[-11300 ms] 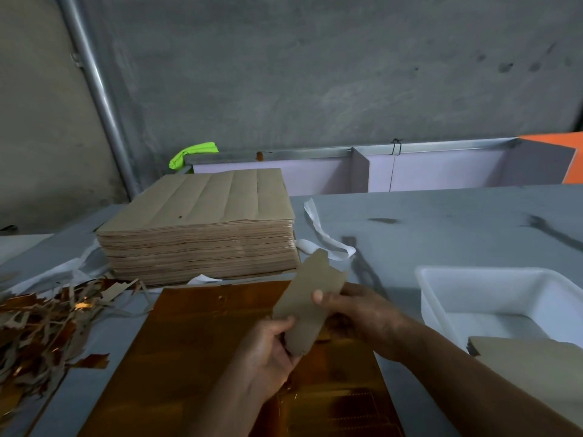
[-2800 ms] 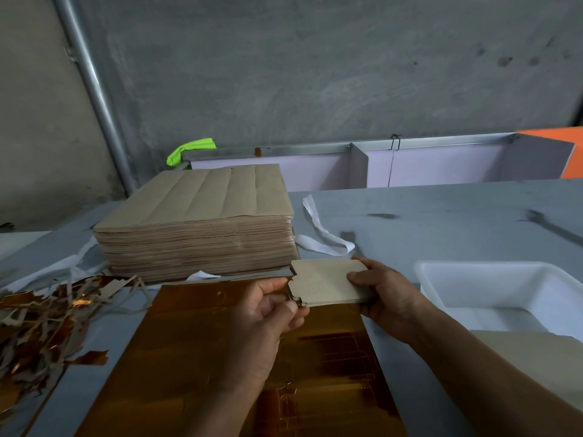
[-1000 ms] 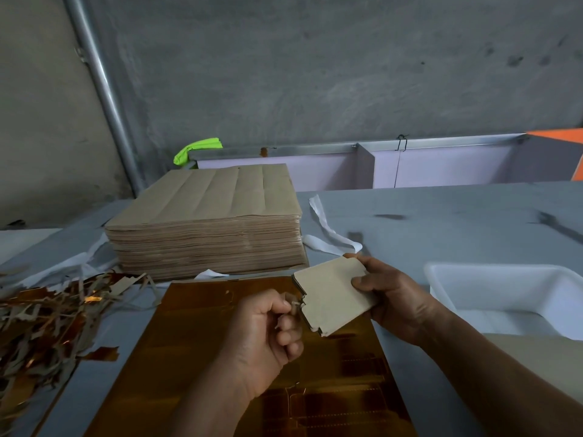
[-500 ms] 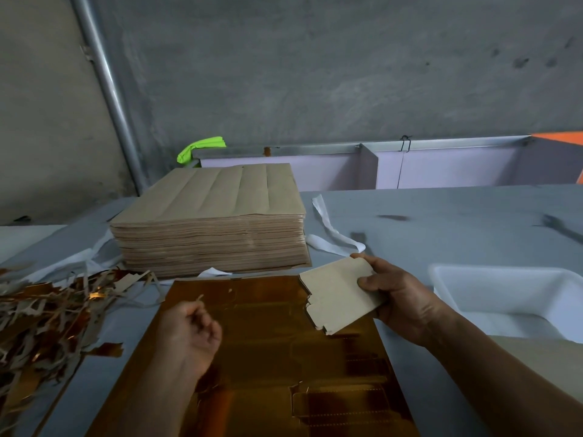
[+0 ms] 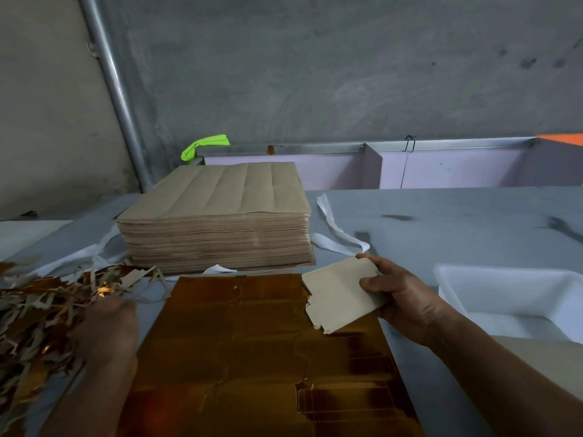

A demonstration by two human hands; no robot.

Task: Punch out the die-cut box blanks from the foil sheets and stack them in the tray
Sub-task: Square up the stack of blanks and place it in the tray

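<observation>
- Now the right hand grips a small bundle of blanks, thumb on top and fingers curled beneath, at centre right of the frame, over the far right corner of the foil sheet
- Left hand, lower left, is blurred at the scraps; whether it holds any, I cannot tell
- Best, I judge, to square the bundle's edges, pick off stray slivers, then lay it flat
- White tray, right edge of the frame: tan card, probably stacked blanks, shows at its near end
</observation>
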